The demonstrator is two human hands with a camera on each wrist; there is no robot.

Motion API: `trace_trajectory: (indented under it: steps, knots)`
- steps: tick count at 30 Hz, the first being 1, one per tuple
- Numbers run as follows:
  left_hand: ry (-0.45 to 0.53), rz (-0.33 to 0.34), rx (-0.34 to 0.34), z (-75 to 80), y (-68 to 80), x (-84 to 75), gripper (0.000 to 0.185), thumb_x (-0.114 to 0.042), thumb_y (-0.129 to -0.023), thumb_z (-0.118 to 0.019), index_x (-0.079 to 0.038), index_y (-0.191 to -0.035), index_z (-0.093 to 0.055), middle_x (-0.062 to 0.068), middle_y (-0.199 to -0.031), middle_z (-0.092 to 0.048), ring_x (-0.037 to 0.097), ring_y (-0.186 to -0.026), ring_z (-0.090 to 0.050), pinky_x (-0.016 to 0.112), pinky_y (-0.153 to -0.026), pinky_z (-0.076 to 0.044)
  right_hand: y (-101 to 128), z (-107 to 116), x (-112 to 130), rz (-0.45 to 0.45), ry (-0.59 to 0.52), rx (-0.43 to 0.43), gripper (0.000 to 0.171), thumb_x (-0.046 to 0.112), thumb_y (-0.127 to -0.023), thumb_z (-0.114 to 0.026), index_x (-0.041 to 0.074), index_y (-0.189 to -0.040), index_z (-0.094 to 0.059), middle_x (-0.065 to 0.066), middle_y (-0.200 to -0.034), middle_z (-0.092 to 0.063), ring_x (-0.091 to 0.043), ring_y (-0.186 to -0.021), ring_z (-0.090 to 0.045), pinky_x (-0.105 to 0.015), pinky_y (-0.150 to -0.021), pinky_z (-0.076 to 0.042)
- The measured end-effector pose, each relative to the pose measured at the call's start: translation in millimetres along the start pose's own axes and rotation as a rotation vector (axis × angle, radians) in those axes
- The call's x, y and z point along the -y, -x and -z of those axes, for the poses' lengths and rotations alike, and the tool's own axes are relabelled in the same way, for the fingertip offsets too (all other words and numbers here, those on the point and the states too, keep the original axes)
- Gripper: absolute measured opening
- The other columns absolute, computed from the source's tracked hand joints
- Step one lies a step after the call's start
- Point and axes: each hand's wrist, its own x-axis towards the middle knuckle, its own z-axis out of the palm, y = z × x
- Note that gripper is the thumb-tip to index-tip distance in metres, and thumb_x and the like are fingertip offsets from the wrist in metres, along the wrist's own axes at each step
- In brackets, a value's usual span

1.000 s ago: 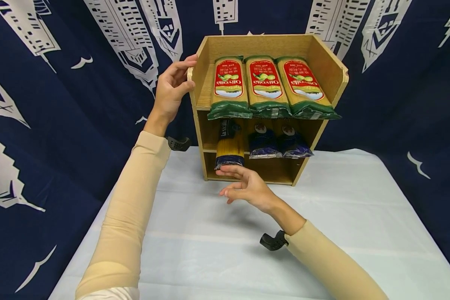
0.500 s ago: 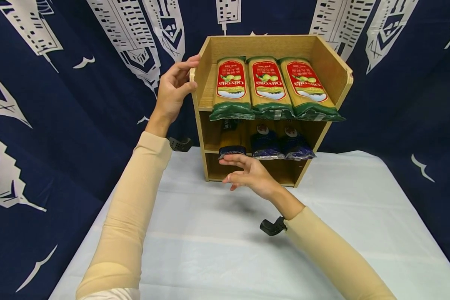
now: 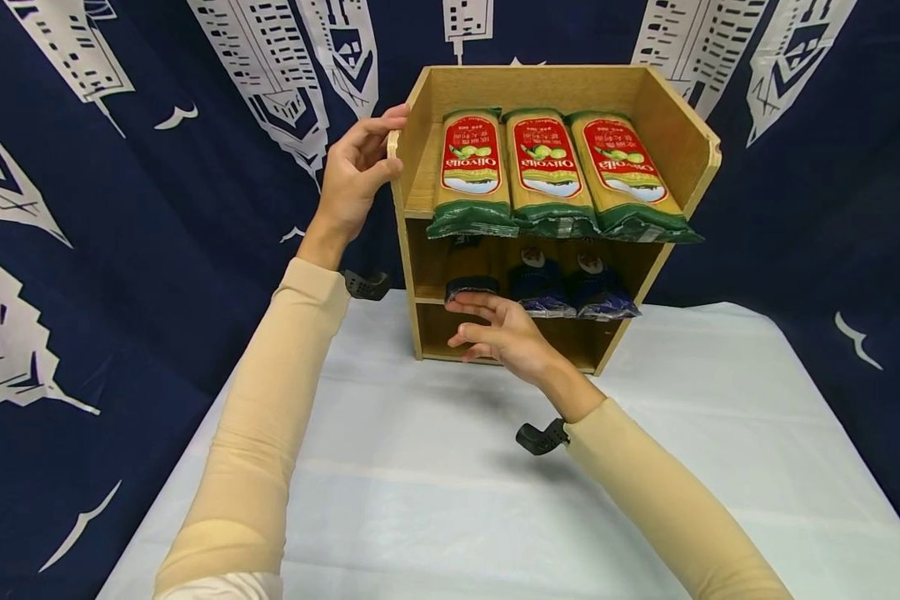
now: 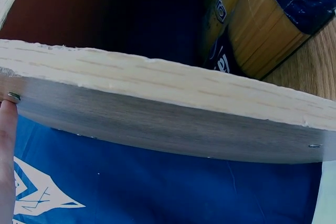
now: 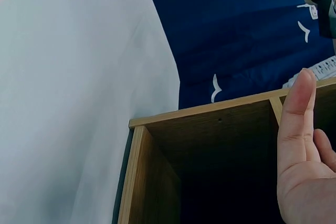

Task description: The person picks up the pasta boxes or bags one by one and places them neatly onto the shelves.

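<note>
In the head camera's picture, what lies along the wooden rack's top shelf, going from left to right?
The person's left hand gripping the light wooden rack's left wall → left green-and-red pasta packet → middle green-and-red packet → right green-and-red packet.

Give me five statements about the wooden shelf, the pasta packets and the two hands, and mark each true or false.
1. The left hand holds the upper left edge of the wooden shelf. True.
2. Three red-and-green packets lie side by side on the top level. True.
3. The right hand grips a packet with curled fingers. False: its fingers are straight and lie against the end of the dark blue spaghetti packet on the middle level.
4. The bottom level holds two packets. False: no packet shows there; the other dark blue packets lie on the middle level.
5. The shelf stands on a pale cloth-covered table. True.
</note>
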Motion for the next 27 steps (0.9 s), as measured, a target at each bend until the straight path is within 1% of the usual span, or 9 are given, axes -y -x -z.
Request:
trace_trajectory:
  steps: [4, 9, 12, 17, 21, 25, 27]
  knots:
    - [0.003, 0.026, -0.009, -2.9, 0.1, -2.4, 0.037, 0.013, -0.083, -0.061, 0.000, -0.117, -0.068, 0.018, -0.145, -0.056, 0.023, -0.138, -0.049, 0.037, -0.115, -0.035, 3, 1, 1, -0.017, -0.005, 0.009, 0.058, 0.003, -0.098, -0.061, -0.005, -0.150, -0.036, -0.028, -0.155, -0.037, -0.025, -0.093, -0.070, -0.035, -0.073, -0.059]
    - [0.029, 0.020, 0.002, -2.8, 1.9, -1.8, 0.038, 0.016, -0.084, -0.060, 0.001, -0.118, -0.068, 0.020, -0.147, -0.054, 0.025, -0.138, -0.049, 0.039, -0.115, -0.036, 12, 3, 1, -0.049, 0.038, 0.064, 0.058, 0.004, -0.097, -0.063, -0.004, -0.149, -0.040, -0.026, -0.155, -0.038, -0.028, -0.096, -0.071, -0.039, -0.075, -0.059]
    - [0.039, 0.015, 0.006, -0.3, 4.0, -3.5, 0.039, 0.017, -0.084, -0.060, 0.002, -0.120, -0.068, 0.021, -0.148, -0.052, 0.027, -0.139, -0.048, 0.040, -0.114, -0.036, 19, 2, 4, -0.043, 0.106, 0.093, 0.057, 0.004, -0.096, -0.065, -0.002, -0.148, -0.043, -0.024, -0.153, -0.043, -0.030, -0.098, -0.072, -0.042, -0.077, -0.059]
    - [0.020, 0.039, -0.006, 1.5, 7.6, -10.0, 0.042, 0.017, -0.086, -0.060, 0.006, -0.126, -0.064, 0.018, -0.150, -0.052, 0.029, -0.137, -0.050, 0.040, -0.113, -0.038, 32, -1, 16, -0.014, 0.262, 0.128, 0.055, 0.006, -0.094, -0.067, 0.001, -0.146, -0.047, -0.020, -0.148, -0.051, -0.033, -0.097, -0.072, -0.046, -0.078, -0.060]
    - [-0.047, 0.047, -0.021, -3.4, 11.5, -14.6, 0.047, 0.018, -0.088, -0.060, 0.011, -0.135, -0.057, 0.018, -0.152, -0.049, 0.031, -0.135, -0.051, 0.040, -0.112, -0.039, 43, -3, 25, -0.011, 0.310, 0.141, 0.056, 0.002, -0.094, -0.069, 0.001, -0.145, -0.048, -0.018, -0.146, -0.053, -0.035, -0.097, -0.072, -0.046, -0.077, -0.060]
    - [-0.173, 0.094, -0.019, -12.5, 16.1, -23.6, 0.058, 0.016, -0.088, -0.060, 0.009, -0.144, -0.048, 0.013, -0.156, -0.045, 0.028, -0.137, -0.051, 0.038, -0.110, -0.041, 53, -2, 30, -0.021, 0.348, 0.139, 0.059, 0.001, -0.092, -0.071, 0.002, -0.146, -0.047, -0.012, -0.145, -0.055, -0.036, -0.099, -0.071, -0.045, -0.079, -0.060]
    - [-0.235, 0.127, -0.016, -18.4, 20.3, -32.7, 0.062, 0.014, -0.088, -0.059, 0.007, -0.148, -0.044, 0.012, -0.158, -0.043, 0.029, -0.137, -0.050, 0.038, -0.108, -0.043, 59, -1, 31, -0.021, 0.386, 0.139, 0.062, 0.004, -0.091, -0.073, 0.002, -0.147, -0.047, -0.010, -0.145, -0.053, -0.036, -0.102, -0.070, -0.045, -0.081, -0.059]
